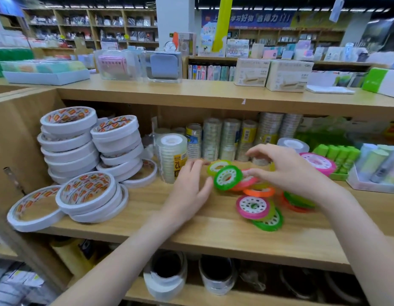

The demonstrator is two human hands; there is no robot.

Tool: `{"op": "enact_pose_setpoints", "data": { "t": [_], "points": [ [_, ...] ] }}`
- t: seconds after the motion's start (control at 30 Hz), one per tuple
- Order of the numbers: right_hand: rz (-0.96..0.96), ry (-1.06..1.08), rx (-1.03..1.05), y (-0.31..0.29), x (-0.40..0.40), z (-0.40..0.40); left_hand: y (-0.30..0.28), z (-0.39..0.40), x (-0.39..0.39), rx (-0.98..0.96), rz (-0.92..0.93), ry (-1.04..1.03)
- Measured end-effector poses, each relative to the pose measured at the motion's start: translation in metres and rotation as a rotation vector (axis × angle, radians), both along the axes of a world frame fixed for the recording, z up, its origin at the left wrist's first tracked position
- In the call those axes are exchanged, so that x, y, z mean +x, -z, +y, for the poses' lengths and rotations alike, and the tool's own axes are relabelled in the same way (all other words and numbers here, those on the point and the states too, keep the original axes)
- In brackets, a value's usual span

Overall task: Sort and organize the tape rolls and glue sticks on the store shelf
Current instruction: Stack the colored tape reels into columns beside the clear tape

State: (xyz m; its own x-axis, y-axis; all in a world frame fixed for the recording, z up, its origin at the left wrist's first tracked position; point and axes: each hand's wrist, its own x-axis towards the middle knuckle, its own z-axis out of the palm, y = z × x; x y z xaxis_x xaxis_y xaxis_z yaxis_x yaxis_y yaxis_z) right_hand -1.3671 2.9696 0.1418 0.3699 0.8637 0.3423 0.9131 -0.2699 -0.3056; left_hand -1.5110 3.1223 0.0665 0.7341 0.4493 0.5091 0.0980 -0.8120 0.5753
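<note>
Small neon tape rolls lie scattered on the wooden shelf [191, 228]. A green roll [227, 178] stands tilted against a pink-red roll [246, 182], with a yellow-green roll [218, 166] behind it. My left hand [189, 186] reaches in with straight fingers, its thumb at the green roll's edge. My right hand [291, 171] arches over the pile, thumb tip on the pink-red roll, index finger raised, nothing between them. An orange ring [259, 192], a pink roll [252, 206] and a green roll [271, 221] lie nearer me. Green glue sticks [337, 155] stand at the right.
Stacks of white double-sided tape [68, 142] fill the shelf's left side, some leaning in front [88, 193]. A clear tape stack [171, 155] and clear columns [224, 138] stand behind. A large pink roll [319, 162] and a box of pastel sticks [377, 164] sit at the right.
</note>
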Motion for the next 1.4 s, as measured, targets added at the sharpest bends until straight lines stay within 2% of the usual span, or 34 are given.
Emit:
{"op": "enact_pose_setpoints", "data": {
  "t": [0.1,0.27,0.37,0.5,0.7,0.93,1.13,1.23,1.33,1.4],
  "points": [
    [-0.032,-0.027,-0.037,0.011,-0.010,-0.017,-0.002,0.004,0.026,-0.097,0.198,0.069],
    [0.088,-0.021,-0.043,0.050,-0.017,-0.032,-0.003,0.002,0.059,-0.002,0.525,0.080],
    [0.097,0.003,0.048,0.060,-0.019,-0.035,-0.009,0.006,0.068,0.079,0.597,0.118],
    [0.106,0.016,0.120,0.075,-0.020,-0.039,-0.016,0.013,0.053,0.113,0.580,0.125],
    [0.109,0.024,0.149,0.084,-0.023,-0.032,-0.001,0.012,-0.001,0.323,0.501,0.078],
    [0.096,0.075,0.127,0.078,-0.022,-0.007,0.012,0.020,-0.035,0.377,0.345,0.060],
    [-0.032,0.089,0.139,0.065,-0.014,0.007,0.010,0.024,-0.042,0.232,0.320,0.174],
    [-0.084,0.088,0.146,0.053,-0.012,0.016,0.011,0.029,-0.044,0.235,0.344,0.262],
    [-0.133,0.138,-0.021,0.046,-0.007,0.033,0.010,0.028,-0.045,0.241,0.349,0.272],
    [-0.144,0.138,-0.145,0.043,-0.006,0.045,0.008,0.026,-0.047,0.158,0.265,0.239]
  ]
}}
